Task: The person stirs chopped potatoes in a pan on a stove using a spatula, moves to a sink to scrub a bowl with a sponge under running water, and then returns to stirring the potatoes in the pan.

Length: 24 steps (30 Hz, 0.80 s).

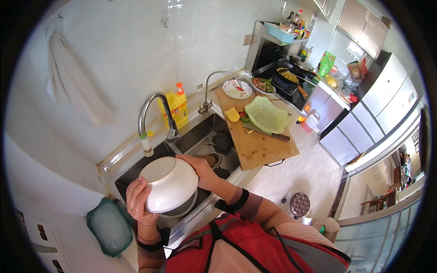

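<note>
Both hands hold a large white bowl [167, 187], tilted with its base up and its opening hidden from me. My left hand [138, 201] grips the near left rim, thumb below and fingers on the outer wall. At the far right side of the bowl, my right hand [201, 170] is closed on the rim. Under the bowl, part of a metal pot or basin [182, 210] shows in the left basin of the steel sink [128, 181]. The chrome faucet [152, 97] arches over this basin, its white nozzle [147, 148] just behind the bowl.
The right sink basin holds dark cloth-like items [222, 143]. A wooden cutting board [256, 150] carries a green plastic colander [268, 114], a knife [280, 137] and a patterned plate [235, 89]. Behind the sink stands a yellow detergent jug [175, 111]. A frying pan [288, 76] with yellow food sits on the stove.
</note>
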### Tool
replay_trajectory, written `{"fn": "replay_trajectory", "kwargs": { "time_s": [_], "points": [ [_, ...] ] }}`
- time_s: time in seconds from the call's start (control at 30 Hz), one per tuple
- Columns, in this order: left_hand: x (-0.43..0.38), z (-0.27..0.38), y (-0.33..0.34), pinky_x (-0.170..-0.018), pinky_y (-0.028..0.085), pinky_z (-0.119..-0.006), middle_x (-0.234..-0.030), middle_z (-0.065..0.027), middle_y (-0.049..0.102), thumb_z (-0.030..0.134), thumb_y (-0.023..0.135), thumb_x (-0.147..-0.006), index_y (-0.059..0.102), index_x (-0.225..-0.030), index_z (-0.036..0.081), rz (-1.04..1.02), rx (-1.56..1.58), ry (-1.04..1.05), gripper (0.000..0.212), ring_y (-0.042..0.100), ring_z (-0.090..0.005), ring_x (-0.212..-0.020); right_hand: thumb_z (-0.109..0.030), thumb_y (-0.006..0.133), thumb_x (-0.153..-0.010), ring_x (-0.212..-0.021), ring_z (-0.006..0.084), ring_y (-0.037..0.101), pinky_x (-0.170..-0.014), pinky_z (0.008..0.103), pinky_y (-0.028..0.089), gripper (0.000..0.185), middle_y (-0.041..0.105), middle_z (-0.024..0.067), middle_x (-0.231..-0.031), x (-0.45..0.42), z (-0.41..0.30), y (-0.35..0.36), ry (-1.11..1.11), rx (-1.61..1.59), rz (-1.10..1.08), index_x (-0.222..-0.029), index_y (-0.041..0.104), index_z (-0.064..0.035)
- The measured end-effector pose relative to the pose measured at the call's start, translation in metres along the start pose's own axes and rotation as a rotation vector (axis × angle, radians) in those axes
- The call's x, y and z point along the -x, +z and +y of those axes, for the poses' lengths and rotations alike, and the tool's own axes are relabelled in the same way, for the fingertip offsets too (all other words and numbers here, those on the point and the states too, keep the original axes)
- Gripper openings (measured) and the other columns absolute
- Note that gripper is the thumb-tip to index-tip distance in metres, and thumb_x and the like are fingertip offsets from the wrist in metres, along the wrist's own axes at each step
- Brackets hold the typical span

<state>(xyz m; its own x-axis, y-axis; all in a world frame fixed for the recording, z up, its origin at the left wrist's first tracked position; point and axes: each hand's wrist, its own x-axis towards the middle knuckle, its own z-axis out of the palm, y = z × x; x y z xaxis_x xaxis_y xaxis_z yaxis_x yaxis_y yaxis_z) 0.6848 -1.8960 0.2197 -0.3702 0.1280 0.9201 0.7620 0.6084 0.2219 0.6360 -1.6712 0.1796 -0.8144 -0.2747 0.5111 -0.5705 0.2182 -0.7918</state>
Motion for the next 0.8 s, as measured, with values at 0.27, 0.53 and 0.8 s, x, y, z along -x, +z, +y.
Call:
{"fn": "replay_trajectory", "kwargs": {
  "time_s": [0.27,0.53,0.8],
  "points": [
    [0.033,-0.004,0.035,-0.084,0.054,-0.034,-0.105,-0.0160,0.068,0.011,0.063,-0.088,0.063,-0.103,-0.002,-0.044,0.968,-1.083,0.020,0.066,-0.0251,-0.095,-0.011,0.077,-0.073,-0.115,0.0238,0.060,-0.097,0.0342,0.045,0.067,0.061,0.0168,-0.122,0.016,-0.005,-0.017,-0.001,-0.398,0.003,-0.133,0.047,-0.0005],
    [0.036,-0.036,0.104,-0.081,0.054,-0.031,-0.101,-0.0128,0.069,0.016,0.054,-0.095,0.064,-0.109,-0.002,-0.443,0.904,-1.214,0.024,0.066,-0.0185,-0.092,-0.017,0.073,-0.075,-0.114,0.0365,0.058,-0.100,0.0390,0.044,0.063,0.059,0.0213,-0.125,0.033,0.011,-0.095,-0.118,0.136,0.263,-0.131,0.050,0.0010],
    [0.018,0.033,0.154,-0.100,0.044,-0.051,-0.136,-0.0104,0.053,0.059,0.030,-0.099,0.044,-0.139,0.011,-0.322,1.557,-1.934,0.064,0.053,-0.0311,-0.123,-0.005,0.056,-0.085,-0.117,0.0376,0.055,-0.097,0.0409,0.047,0.045,0.055,0.0210,-0.128,0.062,0.056,-0.135,-0.097,0.448,0.324,-0.129,0.052,0.0004]
  ]
}}
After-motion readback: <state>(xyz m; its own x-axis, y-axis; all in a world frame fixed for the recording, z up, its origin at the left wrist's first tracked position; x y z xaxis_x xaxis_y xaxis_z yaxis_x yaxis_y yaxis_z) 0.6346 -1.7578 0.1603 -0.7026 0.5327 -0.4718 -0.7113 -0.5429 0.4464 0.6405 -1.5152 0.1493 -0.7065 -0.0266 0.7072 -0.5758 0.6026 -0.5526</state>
